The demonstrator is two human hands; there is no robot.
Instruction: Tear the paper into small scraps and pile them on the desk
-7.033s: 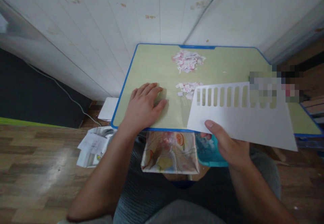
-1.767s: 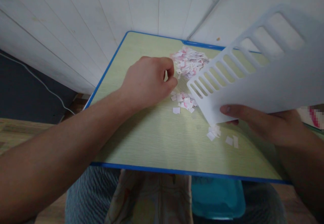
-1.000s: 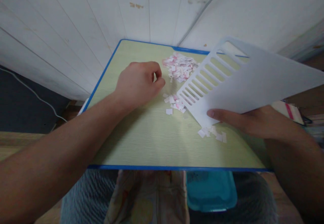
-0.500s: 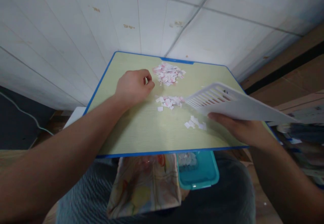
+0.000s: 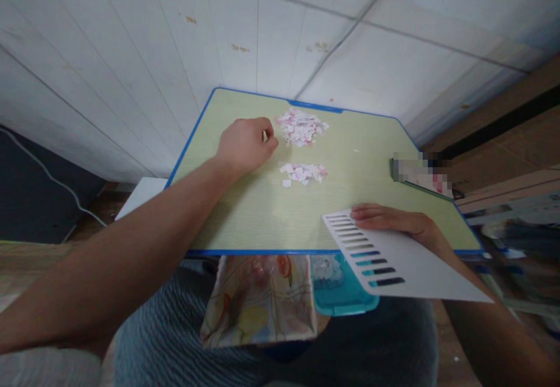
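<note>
My left hand (image 5: 249,145) rests on the pale green table (image 5: 245,218), its fingers curled in and thumb against the fingertips; anything inside is hidden. Just right of it, near the back edge, lies a large heap of small white and pink paper scraps (image 5: 301,127). A smaller group of paper scraps (image 5: 303,173) sits in front of that heap. My right hand (image 5: 389,221) grips a thin white slotted board (image 5: 411,264). Tilted, the board reaches over the table's front edge and partly covers a teal plastic tub (image 5: 345,299).
A patterned cloth pouch (image 5: 262,311) hangs open below the front edge, beside the tub, which holds clear plastic bits. A phone-like device (image 5: 422,178) stands at the table's right side. Behind the table rises a white panelled wall (image 5: 280,37).
My right hand has brought the slotted board toward me and down, over the front edge and tub. The few scraps at front right no longer show. My left hand keeps its pose.
</note>
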